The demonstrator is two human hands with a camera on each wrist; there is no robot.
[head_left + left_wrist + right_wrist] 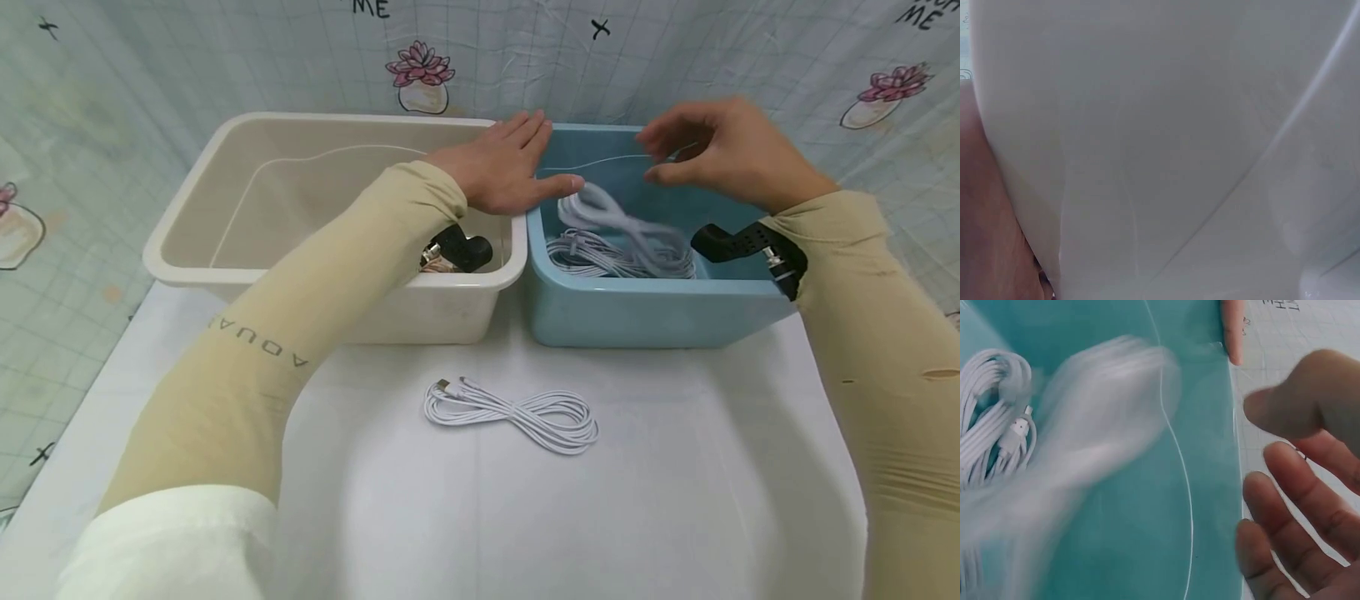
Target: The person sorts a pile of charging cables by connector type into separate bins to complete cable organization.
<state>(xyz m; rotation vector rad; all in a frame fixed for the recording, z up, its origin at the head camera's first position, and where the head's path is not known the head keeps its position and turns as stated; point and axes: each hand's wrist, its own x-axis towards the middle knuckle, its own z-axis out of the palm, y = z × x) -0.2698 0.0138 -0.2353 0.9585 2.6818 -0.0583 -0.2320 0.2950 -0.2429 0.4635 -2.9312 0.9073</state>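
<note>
My right hand (720, 154) is over the back of the blue bin (622, 312), fingers spread and loosely bent with nothing between them. Below and left of it, a blurred coiled white cable (1110, 406) is in mid-air inside the bin, apart from the fingers. Other bundled white cables (588, 257) lie at the bin's left side. My left hand (504, 167) lies flat with straight fingers across the adjoining rims of the cream bin (191, 275) and the blue bin. In the left wrist view, only the edge of that hand shows beside the cream bin's wall.
Another coiled white cable (517, 412), tied at its middle, lies on the white tablecloth (600, 517) in front of the bins. Copper-coloured items (437, 264) show in the cream bin, partly hidden by the left wrist camera. A patterned sheet (300, 58) hangs behind.
</note>
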